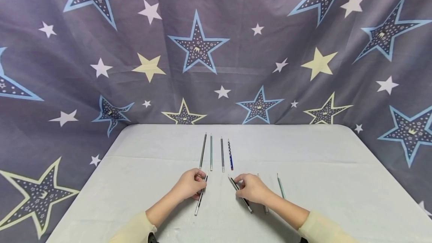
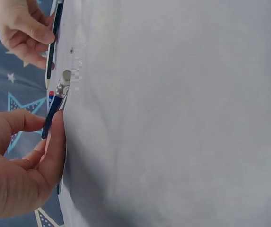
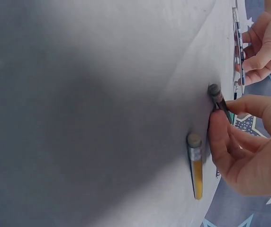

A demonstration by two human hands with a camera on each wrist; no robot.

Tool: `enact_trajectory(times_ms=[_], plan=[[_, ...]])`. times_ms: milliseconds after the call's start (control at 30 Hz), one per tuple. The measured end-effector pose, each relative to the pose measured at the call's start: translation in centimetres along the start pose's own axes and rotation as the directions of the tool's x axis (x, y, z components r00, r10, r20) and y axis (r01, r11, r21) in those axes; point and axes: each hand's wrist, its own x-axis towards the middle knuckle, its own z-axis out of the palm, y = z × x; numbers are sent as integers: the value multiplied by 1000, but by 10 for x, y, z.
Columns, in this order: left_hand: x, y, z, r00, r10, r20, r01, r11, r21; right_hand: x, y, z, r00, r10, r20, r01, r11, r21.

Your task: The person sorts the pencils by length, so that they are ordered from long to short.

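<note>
My left hand (image 1: 191, 185) pinches a dark pencil (image 1: 200, 199) between thumb and fingers, its silver eraser end toward me and its point away. In the left wrist view, the eraser end of this pencil (image 2: 63, 81) sticks out past the fingertips. My right hand (image 1: 254, 188) pinches another dark pencil (image 1: 246, 203), slanted with its point up and to the left. The right wrist view shows the eraser of that pencil (image 3: 214, 89) close to the tabletop. Next to the right hand lies a yellow pencil (image 3: 198, 177), mostly covered by the hand and forearm in the head view.
Beyond the hands, several pencils lie roughly parallel on the white-covered table (image 1: 152, 145): a dark one (image 1: 203, 151), a teal one (image 1: 211, 153), a grey one (image 1: 222, 155) and a blue patterned one (image 1: 231, 156). Another teal pencil (image 1: 281, 186) rests by the right forearm. A star-patterned curtain (image 1: 236, 55) hangs behind.
</note>
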Motion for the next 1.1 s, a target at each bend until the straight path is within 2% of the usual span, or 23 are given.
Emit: enact_trajectory(times_ms=[167, 367, 633, 833, 1100], plan=[[-1, 1, -4, 999, -31, 9, 32, 996, -87, 0, -3, -3, 1000, -9, 11, 9, 999, 54], [-3, 5, -9, 998, -58, -5, 57, 991, -125, 2, -3, -5, 999, 10, 45, -18, 983, 184], [1, 6, -10, 995, -92, -34, 83, 975, -207, 4, -5, -6, 997, 53, 59, -69, 944, 322], [1, 11, -7, 993, -114, -38, 99, 955, -278, 5, -4, -4, 995, 82, 63, -101, 902, 419], [2, 16, 2, 994, -104, -47, 79, 925, -371, 7, -7, -5, 994, 100, 52, -113, 856, 504]])
